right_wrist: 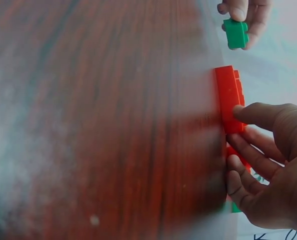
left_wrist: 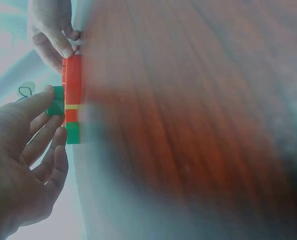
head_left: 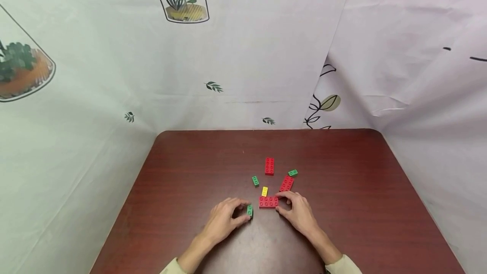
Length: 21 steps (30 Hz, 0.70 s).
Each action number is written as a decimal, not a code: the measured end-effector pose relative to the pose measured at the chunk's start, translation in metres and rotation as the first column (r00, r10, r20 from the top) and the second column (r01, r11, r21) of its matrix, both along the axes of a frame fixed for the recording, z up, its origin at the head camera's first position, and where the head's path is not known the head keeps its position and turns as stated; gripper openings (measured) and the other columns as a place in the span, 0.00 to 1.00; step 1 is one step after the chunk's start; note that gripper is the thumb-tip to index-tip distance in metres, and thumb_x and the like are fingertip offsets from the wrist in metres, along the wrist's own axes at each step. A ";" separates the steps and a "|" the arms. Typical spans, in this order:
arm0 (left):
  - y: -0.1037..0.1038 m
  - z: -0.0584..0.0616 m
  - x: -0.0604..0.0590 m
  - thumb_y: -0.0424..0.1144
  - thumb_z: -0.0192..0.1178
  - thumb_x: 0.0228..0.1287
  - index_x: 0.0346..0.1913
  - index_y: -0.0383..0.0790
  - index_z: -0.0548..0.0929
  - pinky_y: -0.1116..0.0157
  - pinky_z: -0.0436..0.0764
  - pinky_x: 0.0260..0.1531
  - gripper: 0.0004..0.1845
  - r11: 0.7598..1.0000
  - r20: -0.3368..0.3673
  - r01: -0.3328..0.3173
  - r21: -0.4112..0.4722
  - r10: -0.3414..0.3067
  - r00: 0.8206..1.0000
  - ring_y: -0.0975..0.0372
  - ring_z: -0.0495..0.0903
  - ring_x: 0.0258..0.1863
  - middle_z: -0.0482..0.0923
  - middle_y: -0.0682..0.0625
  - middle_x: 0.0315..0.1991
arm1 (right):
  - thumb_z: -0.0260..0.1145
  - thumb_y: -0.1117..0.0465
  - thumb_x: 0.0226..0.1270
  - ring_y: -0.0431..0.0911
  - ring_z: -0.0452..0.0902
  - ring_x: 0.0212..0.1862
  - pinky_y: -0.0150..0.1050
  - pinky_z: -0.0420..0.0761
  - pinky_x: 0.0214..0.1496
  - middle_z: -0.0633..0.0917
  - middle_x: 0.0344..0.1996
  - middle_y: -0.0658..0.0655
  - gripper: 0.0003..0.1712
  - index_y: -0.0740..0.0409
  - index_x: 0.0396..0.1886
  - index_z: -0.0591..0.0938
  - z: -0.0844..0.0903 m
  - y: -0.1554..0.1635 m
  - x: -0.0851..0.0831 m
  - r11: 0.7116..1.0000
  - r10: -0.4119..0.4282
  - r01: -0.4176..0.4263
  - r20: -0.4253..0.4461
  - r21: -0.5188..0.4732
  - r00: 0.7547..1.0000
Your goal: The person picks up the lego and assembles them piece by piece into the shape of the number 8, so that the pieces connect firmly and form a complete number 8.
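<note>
In the head view my left hand (head_left: pixel 223 219) pinches a small green toy brick (head_left: pixel 250 211) between thumb and fingertips. The right wrist view shows this green brick (right_wrist: pixel 235 34) held up off the tabletop. My right hand (head_left: pixel 299 215) grips the right end of a long red brick (head_left: pixel 268 202), thumb on its near side and fingers on its far side. That red brick (right_wrist: pixel 228 100) lies flat on the table, studs up. A gap separates the two held bricks. Just behind the red brick is a small yellow brick (head_left: pixel 264 191).
Beyond the hands on the brown table (head_left: pixel 182 172) lie a second red brick (head_left: pixel 286 183), a third red brick (head_left: pixel 269 166), a green brick (head_left: pixel 255 181) and another green brick (head_left: pixel 292 173). A printed white cloth (head_left: pixel 243 62) hangs behind the table.
</note>
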State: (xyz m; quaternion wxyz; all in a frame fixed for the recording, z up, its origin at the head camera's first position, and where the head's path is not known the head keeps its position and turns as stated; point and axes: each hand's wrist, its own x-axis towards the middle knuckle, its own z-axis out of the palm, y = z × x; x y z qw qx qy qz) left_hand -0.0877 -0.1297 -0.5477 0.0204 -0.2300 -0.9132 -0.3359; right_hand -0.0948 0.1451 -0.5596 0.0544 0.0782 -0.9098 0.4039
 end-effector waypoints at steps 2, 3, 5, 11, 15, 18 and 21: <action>0.002 0.002 -0.001 0.45 0.79 0.62 0.54 0.53 0.90 0.62 0.81 0.40 0.17 1.000 -0.006 -0.002 0.000 0.002 1.000 0.66 0.82 0.42 0.86 0.62 0.42 | 0.85 0.69 0.54 0.41 0.74 0.36 0.37 0.76 0.39 0.88 0.39 0.45 0.20 0.51 0.46 0.92 0.000 0.001 0.000 1.000 0.006 -0.006 -0.002 -0.006 1.000; 0.003 0.003 -0.002 0.45 0.79 0.62 0.54 0.53 0.90 0.62 0.81 0.41 0.17 1.000 -0.010 -0.004 -0.001 0.004 1.000 0.66 0.82 0.43 0.86 0.62 0.42 | 0.85 0.69 0.54 0.41 0.74 0.36 0.37 0.76 0.39 0.88 0.39 0.45 0.20 0.51 0.45 0.92 0.000 0.001 0.000 1.000 0.007 -0.007 0.000 -0.009 1.000; 0.006 0.004 -0.004 0.45 0.79 0.62 0.54 0.53 0.90 0.60 0.81 0.41 0.17 1.000 -0.018 -0.008 -0.002 0.008 1.000 0.66 0.82 0.43 0.86 0.62 0.43 | 0.85 0.68 0.54 0.41 0.74 0.36 0.37 0.76 0.39 0.87 0.38 0.44 0.19 0.50 0.45 0.92 0.001 0.001 0.000 1.000 0.008 -0.008 0.006 -0.015 1.000; 0.012 0.006 -0.009 0.44 0.79 0.62 0.54 0.53 0.89 0.61 0.81 0.41 0.18 1.000 -0.030 -0.009 0.007 0.009 1.000 0.68 0.81 0.43 0.86 0.63 0.44 | 0.85 0.67 0.54 0.42 0.74 0.37 0.38 0.75 0.40 0.87 0.39 0.45 0.19 0.49 0.46 0.92 0.001 0.002 -0.001 1.000 0.008 -0.007 0.027 -0.027 1.000; 0.015 0.007 -0.011 0.44 0.79 0.63 0.55 0.53 0.90 0.62 0.80 0.41 0.18 1.000 -0.026 -0.010 0.020 0.011 1.000 0.69 0.80 0.42 0.86 0.63 0.44 | 0.86 0.67 0.54 0.42 0.74 0.37 0.38 0.75 0.40 0.87 0.38 0.45 0.19 0.49 0.46 0.92 0.001 0.002 -0.001 0.999 0.007 -0.006 0.030 -0.033 1.000; 0.018 0.008 -0.013 0.44 0.79 0.63 0.55 0.53 0.90 0.62 0.80 0.41 0.18 0.999 -0.025 -0.010 0.032 0.011 1.000 0.69 0.80 0.42 0.86 0.63 0.44 | 0.86 0.67 0.54 0.42 0.74 0.37 0.38 0.75 0.40 0.87 0.38 0.45 0.19 0.49 0.45 0.92 0.000 0.002 -0.001 0.999 0.007 -0.006 0.026 -0.037 1.000; 0.022 0.009 -0.016 0.43 0.79 0.63 0.55 0.51 0.90 0.63 0.79 0.40 0.18 0.998 -0.025 -0.001 0.055 0.002 1.000 0.66 0.81 0.40 0.87 0.60 0.41 | 0.86 0.67 0.55 0.42 0.74 0.36 0.38 0.75 0.40 0.87 0.39 0.45 0.19 0.49 0.45 0.92 0.000 0.003 0.000 0.999 0.006 -0.005 0.020 -0.042 1.000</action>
